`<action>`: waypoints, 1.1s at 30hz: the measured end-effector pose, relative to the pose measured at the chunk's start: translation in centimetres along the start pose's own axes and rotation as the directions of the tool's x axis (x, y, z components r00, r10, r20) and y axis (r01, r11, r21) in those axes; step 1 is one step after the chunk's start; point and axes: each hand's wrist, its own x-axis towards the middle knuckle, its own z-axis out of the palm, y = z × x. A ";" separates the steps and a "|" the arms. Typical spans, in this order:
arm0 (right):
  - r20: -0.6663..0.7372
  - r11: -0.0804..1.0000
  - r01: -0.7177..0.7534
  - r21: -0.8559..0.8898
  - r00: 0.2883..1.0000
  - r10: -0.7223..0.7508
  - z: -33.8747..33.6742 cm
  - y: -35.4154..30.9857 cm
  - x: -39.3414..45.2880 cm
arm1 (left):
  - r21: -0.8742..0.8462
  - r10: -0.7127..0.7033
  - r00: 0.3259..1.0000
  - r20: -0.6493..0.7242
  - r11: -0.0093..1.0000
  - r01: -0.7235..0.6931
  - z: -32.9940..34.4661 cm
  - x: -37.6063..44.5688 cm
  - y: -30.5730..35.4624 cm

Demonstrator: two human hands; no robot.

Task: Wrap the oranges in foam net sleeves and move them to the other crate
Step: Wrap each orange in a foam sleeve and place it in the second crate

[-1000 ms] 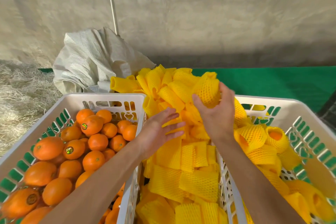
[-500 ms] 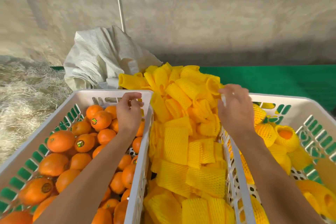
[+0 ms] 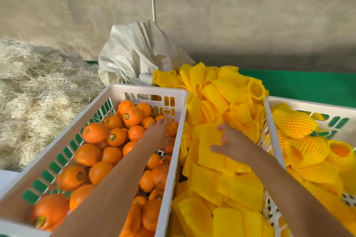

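Both hands have split up since a second ago, when they were together on the sleeve pile. Now the left hand [image 3: 160, 132] is down in the left crate [image 3: 107, 92], fingers stretched out and lying on the oranges [image 3: 115, 136] near the far right corner; it does not look closed around any one fruit yet, though the fingertips are partly hidden among them. Half a second ago it was hovering curled above that same spot, so it has dropped to pick.

Meanwhile the right hand [image 3: 234, 149] has come down from the top of the pile, where it was raised, and now grips a flat sleeve [image 3: 210, 146] in the pile [image 3: 221, 102] between the two crates, thumb spread to one side and fingers curled into the foam.

My reading: one wrap cycle has just ended and the next is starting, with a fruit and a sleeve being fetched at once. Wrapped oranges [image 3: 294, 123] already lie in the right crate [image 3: 269, 102], but the left crate is still well filled, so much of the job remains.

Next the left hand has to close on a single orange and bring it to the sleeve. Behind the crates lie a white sack [image 3: 138, 54] and straw [image 3: 38, 82].
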 end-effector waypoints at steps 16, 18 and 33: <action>-0.084 0.994 0.030 0.103 0.996 -0.022 0.0 -0.6 0.1 | -0.419 -0.013 0.702 -0.712 0.810 -0.410 -6.6 -3.4 10.0; -0.280 0.993 0.037 0.114 0.960 -0.003 -0.5 -0.9 -0.1 | -0.585 -0.040 0.746 -0.665 0.648 -0.487 -6.0 -3.8 11.8; -0.723 0.797 0.574 0.190 0.631 -0.282 -1.4 -3.4 -1.2 | -0.988 0.007 0.991 -0.133 -0.085 -0.132 -4.0 -3.4 14.0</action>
